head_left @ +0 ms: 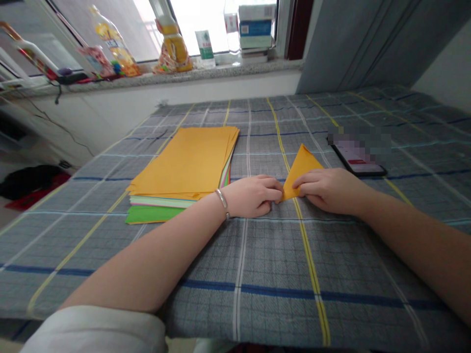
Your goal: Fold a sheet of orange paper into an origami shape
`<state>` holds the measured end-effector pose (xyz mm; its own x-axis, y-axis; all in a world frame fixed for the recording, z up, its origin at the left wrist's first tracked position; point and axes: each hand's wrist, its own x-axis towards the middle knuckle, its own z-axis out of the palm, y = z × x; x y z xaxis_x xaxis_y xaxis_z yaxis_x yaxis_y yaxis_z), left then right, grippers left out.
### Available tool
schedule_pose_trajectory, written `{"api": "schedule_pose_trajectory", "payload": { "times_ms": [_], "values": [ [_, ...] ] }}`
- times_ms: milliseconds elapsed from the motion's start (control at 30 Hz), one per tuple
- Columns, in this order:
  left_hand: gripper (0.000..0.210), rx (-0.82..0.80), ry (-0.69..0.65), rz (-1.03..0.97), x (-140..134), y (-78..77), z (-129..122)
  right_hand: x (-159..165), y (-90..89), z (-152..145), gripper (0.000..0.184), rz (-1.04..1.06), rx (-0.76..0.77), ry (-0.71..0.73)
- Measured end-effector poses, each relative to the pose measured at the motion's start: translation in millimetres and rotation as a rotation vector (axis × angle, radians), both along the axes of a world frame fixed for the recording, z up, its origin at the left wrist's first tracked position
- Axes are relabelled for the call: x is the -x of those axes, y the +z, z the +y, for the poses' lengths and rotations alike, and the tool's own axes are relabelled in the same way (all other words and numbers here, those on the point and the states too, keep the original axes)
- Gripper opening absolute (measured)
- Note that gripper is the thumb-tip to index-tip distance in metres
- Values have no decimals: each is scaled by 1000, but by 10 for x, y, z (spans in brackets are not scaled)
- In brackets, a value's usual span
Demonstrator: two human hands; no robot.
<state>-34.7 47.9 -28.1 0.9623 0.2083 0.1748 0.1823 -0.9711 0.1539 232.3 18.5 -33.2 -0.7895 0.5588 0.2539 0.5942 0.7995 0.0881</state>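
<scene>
A folded triangle of orange paper (pixel 302 164) lies on the checked cloth, its point facing away from me. My left hand (pixel 257 195), with a silver bangle at the wrist, pinches its left corner between thumb and fingers. On the right part of the sheet, the curled fingers of my right hand (pixel 324 190) press down and cover its right corner. Whether the right thumb grips beneath the paper is hidden. Left of my hands rests a stack of coloured paper (pixel 187 159), orange on top, with green and paler sheets showing at its near edge.
A phone (pixel 356 157) with its screen lit lies to the right, beyond my right hand. The grey checked cloth (pixel 272 264) covers the surface. At the back, a stone windowsill (pixel 221 72) carries bottles, a tube (pixel 205 48) and stacked boxes (pixel 256 27). A grey curtain (pixel 353 44) hangs at right.
</scene>
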Motion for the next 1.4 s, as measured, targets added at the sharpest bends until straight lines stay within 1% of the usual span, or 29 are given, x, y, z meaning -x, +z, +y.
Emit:
{"api": "schedule_pose_trajectory", "payload": {
  "times_ms": [167,267,333,400,467,533,600,667,767,933,1067,1133,1167,1233,1300,1333,1400],
  "values": [
    [17,50,26,-41,5,-41,20,2,7,11,22,-36,-21,-10],
    [16,127,76,-112,-3,-83,33,46,14,-5,23,-42,-64,-88],
    [15,167,160,-161,-12,-117,39,75,21,-12,24,-3,-124,-220],
    [14,175,250,-199,-20,-157,48,79,25,-4,23,82,-177,-396],
    [19,156,294,-201,-27,-195,62,44,12,30,25,177,-190,-557],
    [31,129,313,-161,-34,-217,76,-28,-33,91,35,242,-167,-666],
    [43,113,334,-86,-49,-216,80,-117,-111,170,48,279,-138,-730],
    [50,115,367,-12,-76,-196,69,-189,-206,251,59,264,-82,-741],
    [56,138,428,31,-143,-161,36,-211,-326,335,69,290,-63,-694],
    [59,166,525,-27,-279,-166,18,-77,-424,380,74,367,-26,-587],
    [59,221,624,-110,-408,-213,80,-21,-486,449,77,527,54,-516],
    [50,317,709,-202,-493,-248,128,-25,-511,498,75,646,126,-509],
    [44,395,767,-269,-538,-268,151,-32,-520,520,74,709,173,-506],
    [32,619,825,-471,-623,-312,187,-44,-526,547,73,839,280,-482],
    [24,873,780,-679,-678,-344,200,-46,-516,546,72,947,391,-429],
    [20,973,744,-762,-689,-351,198,-40,-505,534,70,988,435,-404],
    [17,1094,694,-840,-683,-344,184,-12,-474,492,67,1036,493,-373]
  ]
}}
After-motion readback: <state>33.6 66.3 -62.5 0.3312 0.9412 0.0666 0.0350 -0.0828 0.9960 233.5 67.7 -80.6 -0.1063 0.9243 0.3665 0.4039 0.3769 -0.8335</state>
